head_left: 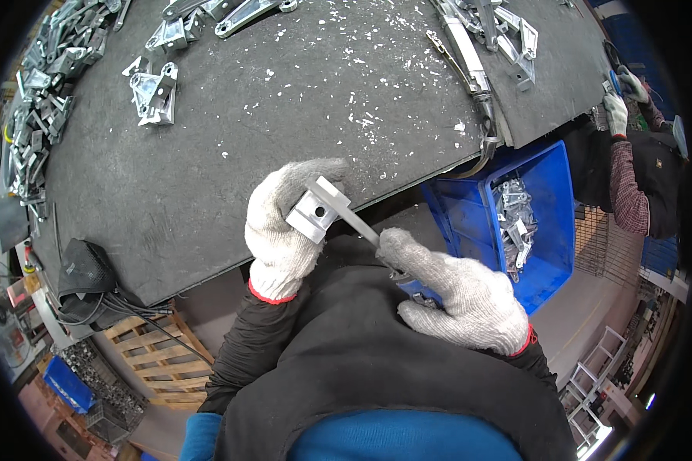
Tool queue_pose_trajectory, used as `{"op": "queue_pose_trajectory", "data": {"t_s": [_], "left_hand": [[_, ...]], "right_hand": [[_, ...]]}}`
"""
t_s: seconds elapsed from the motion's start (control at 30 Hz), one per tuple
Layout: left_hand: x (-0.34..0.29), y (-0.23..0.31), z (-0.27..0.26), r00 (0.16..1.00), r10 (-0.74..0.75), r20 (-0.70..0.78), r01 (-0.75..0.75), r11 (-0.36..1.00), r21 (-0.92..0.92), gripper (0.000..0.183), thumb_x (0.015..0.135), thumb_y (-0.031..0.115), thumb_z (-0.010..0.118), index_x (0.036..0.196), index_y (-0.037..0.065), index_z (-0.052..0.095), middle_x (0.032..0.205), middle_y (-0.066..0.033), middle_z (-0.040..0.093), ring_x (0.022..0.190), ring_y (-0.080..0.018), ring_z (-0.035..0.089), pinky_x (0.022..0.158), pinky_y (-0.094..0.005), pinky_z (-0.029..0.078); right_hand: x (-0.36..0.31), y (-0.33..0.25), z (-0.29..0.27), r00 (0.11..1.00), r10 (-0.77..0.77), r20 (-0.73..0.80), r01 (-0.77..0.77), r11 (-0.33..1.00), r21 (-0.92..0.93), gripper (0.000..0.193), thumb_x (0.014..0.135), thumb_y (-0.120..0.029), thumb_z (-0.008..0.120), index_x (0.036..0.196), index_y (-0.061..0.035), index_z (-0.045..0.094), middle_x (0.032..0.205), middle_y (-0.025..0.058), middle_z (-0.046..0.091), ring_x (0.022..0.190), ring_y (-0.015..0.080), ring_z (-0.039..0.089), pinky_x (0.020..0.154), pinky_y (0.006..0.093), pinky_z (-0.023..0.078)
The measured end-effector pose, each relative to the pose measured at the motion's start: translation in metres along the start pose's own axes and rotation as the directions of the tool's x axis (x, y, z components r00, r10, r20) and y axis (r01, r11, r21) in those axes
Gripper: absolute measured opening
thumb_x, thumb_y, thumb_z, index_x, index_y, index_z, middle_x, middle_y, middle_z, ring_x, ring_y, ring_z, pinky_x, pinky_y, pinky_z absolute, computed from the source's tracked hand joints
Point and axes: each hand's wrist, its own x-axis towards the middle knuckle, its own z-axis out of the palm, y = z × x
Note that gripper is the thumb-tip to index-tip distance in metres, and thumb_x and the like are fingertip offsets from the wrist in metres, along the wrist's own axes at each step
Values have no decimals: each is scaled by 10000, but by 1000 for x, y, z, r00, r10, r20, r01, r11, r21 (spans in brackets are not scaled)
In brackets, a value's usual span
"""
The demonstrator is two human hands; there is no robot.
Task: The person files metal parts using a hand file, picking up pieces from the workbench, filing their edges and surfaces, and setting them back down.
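My left hand (273, 211), in a white knit glove with a red cuff, grips a silver cast metal bracket (307, 221) with a round hole in its face. The bracket is held just over the table's near edge. My right hand (469, 303), gloved alike, is closed on a flat grey file (354, 220), with the forefinger stretched along it. The file's far end lies across the bracket's edge, close to my left fingers. Its handle is mostly hidden by my right hand; bits of blue and shiny metal show beneath the fingers.
The dark table (207, 207) is strewn with white chips. Brackets are heaped along its left edge (50, 115), and a few (155, 94) stand nearer. A blue bin (546, 284) with metal parts sits right, below a cable-wrapped tool (469, 61). A co-worker's gloved hand (615, 114) is far right.
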Motion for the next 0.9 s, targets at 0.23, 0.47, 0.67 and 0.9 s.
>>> {"op": "queue_pose_trajectory", "data": {"t_s": [0.23, 0.47, 0.67, 0.9], "left_hand": [[5, 2, -4, 998, -65, 24, 63, 992, 108, 445, 907, -28, 701, 1330, -32, 563, 1256, -265, 685, 1114, -333, 706, 925, -425, 617], [11, 7, -5, 998, -42, 43, 35, 985, 169, 381, 868, 43, 760, 1227, -50, 669, 1195, -223, 720, 1036, -270, 716, 871, -376, 603], [11, 16, 5, 995, -88, 50, 69, 952, 298, 369, 865, 70, 719, 1206, -66, 691, 1142, -188, 731, 1002, -255, 726, 866, -360, 597], [15, 15, 10, 999, -46, 27, 38, 969, 242, 345, 868, -12, 655, 1209, -47, 700, 1098, -147, 737, 944, -232, 735, 837, -336, 602]], "right_hand": [[10, 14, -4, 982, -152, 113, 120, 961, 248, 836, 907, -193, 744, 1607, -10, 326, 1482, 179, 591, 1311, 314, 623, 1111, 360, 472], [14, 25, 1, 953, -231, 199, 175, 949, 262, 802, 948, -250, 674, 1625, -45, 297, 1508, 199, 558, 1332, 332, 603, 1111, 368, 469], [7, -2, -1, 990, -29, 135, 24, 999, 41, 756, 915, -213, 722, 1593, -122, 399, 1223, 192, 698, 1057, 340, 727, 910, 400, 586], [-1, -17, 23, 974, -22, -224, -134, 746, -652, 653, 829, -221, 739, 1447, -368, 589, 797, 100, 629, 633, 305, 686, 504, 446, 553]]}}
